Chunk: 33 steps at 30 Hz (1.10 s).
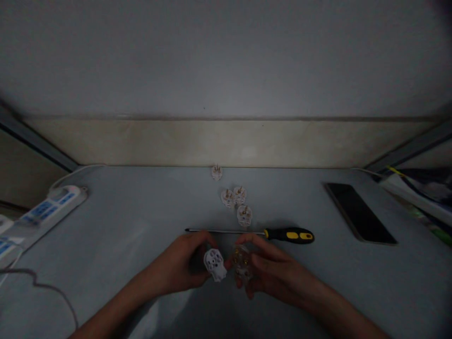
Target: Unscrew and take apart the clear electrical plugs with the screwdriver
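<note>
- Pale wall [226, 70] at the back, a beige strip [226, 143] along its foot, and a dim grey-blue tabletop [141, 207] in front.
- Far left, a white power strip [52, 207] with blue sockets slants away from the person; a cable [52, 288] curls nearer.
- Left hand [183, 264], its thumb and fingers closed around a white plug part [215, 264]. That part's holed face is turned up; its long axis runs toward the person, leaning slightly to the lower right.
- Just right of it, a clear plug part [242, 263] with brass-coloured pieces is pinched in the right hand [275, 266]. It lies nearest that hand, its long axis running roughly toward the person; finer detail is too dim to tell.
- Beyond both hands, three clear plug pieces [244, 215] sit close together, pins up, with a fourth piece [216, 172] apart near the wall.
- Just past the fingertips, a screwdriver [289, 235] lies crosswise, tip to the left, yellow-and-black handle to the right, nearer the right hand.
- Farther right, a dark phone [360, 213] lies at a slant, beside piled items [420, 193] at the edge.
</note>
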{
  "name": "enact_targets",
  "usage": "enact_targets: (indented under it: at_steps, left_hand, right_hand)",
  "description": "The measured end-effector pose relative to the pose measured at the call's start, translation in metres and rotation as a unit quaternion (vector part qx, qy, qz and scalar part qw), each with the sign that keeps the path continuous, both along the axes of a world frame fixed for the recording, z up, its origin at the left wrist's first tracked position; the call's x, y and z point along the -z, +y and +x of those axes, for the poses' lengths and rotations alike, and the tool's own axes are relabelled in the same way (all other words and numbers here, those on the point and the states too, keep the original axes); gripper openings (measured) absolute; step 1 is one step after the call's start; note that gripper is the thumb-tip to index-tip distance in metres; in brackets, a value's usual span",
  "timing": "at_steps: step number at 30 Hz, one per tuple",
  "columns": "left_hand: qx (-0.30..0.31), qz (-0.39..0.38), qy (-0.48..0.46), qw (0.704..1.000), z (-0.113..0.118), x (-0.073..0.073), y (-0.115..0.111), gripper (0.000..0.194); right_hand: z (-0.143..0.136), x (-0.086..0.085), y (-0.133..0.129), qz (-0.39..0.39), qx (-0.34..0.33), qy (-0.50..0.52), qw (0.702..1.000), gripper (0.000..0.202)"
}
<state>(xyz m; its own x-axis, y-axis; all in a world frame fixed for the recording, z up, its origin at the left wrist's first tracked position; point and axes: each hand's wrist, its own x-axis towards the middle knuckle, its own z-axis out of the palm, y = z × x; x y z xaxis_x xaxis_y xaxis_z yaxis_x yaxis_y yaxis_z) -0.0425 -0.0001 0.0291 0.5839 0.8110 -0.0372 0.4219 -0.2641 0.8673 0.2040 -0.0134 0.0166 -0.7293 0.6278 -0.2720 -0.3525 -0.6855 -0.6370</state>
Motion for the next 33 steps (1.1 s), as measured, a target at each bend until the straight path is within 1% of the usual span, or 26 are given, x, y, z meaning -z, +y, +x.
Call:
enact_targets:
  at_steps: [2, 5, 8, 11, 15, 19, 22, 25, 29, 33]
  left_hand:
    - [-0.007, -0.046, -0.076, 0.996, 0.003, 0.002, -0.002, 0.032]
    - [-0.015, -0.111, -0.18, 0.977, 0.01, 0.009, -0.007, 0.035]
    - [-0.03, -0.161, -0.231, 0.959, 0.017, 0.016, -0.013, 0.038]
    - [-0.06, -0.187, -0.238, 0.951, 0.022, 0.019, -0.017, 0.037]
    - [-0.088, -0.219, -0.26, 0.936, 0.027, 0.018, -0.018, 0.034]
    - [-0.111, -0.249, -0.27, 0.924, 0.031, 0.02, -0.02, 0.035]
    - [-0.129, -0.255, -0.281, 0.916, 0.033, 0.023, -0.023, 0.037]
    - [-0.145, -0.255, -0.285, 0.913, 0.034, 0.026, -0.024, 0.039]
    - [-0.171, -0.239, -0.286, 0.912, 0.034, 0.025, -0.024, 0.04]
    - [-0.175, -0.242, -0.278, 0.913, 0.034, 0.023, -0.023, 0.041]
  right_hand:
    - [0.0, 0.001, 0.0, 0.02, 0.007, -0.015, 1.0, 0.045]
    - [-0.001, 0.006, -0.002, 0.062, 0.016, -0.063, 0.996, 0.053]
    - [-0.001, 0.013, -0.002, 0.092, 0.025, -0.126, 0.987, 0.047]
    - [-0.002, 0.016, 0.0, 0.103, 0.036, -0.169, 0.98, 0.041]
    - [-0.004, 0.017, 0.001, 0.129, 0.046, -0.206, 0.969, 0.041]
    - [-0.008, 0.021, -0.003, 0.146, 0.057, -0.23, 0.961, 0.043]
    - [-0.01, 0.025, -0.005, 0.15, 0.058, -0.24, 0.957, 0.039]
    - [-0.01, 0.024, -0.007, 0.153, 0.053, -0.261, 0.952, 0.039]
    - [-0.01, 0.019, -0.007, 0.167, 0.057, -0.277, 0.945, 0.04]
    - [-0.009, 0.019, -0.007, 0.154, 0.059, -0.271, 0.948, 0.04]
